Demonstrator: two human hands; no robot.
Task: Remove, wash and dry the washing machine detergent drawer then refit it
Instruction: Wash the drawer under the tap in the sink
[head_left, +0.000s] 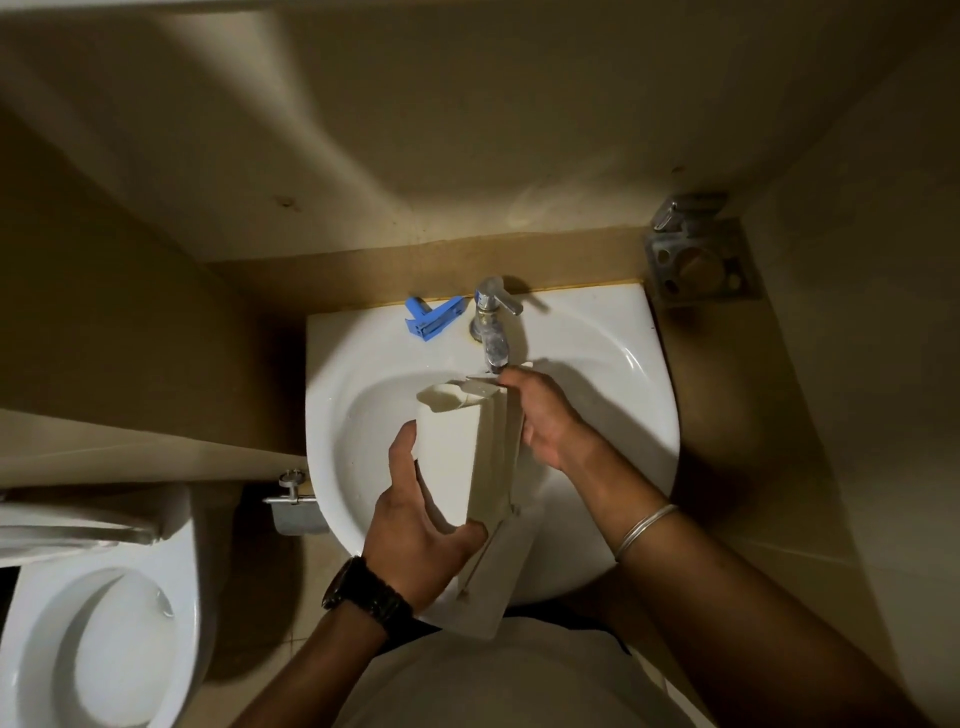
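White plastic drawer (462, 457), long and boxy, smooth-walled, stands tilted over the glossy ceramic basin (623, 364), far end under the chrome tap (492, 332). Your left hand (415, 525) wraps its lower side; your right hand (545, 415) curls round the upper edge. Blue plastic insert (434, 318) lies on the rim.

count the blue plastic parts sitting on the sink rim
1. A single blue plastic insert lies on the white ceramic sink rim, just left of the chrome tap. Others could be hidden behind the white detergent drawer.
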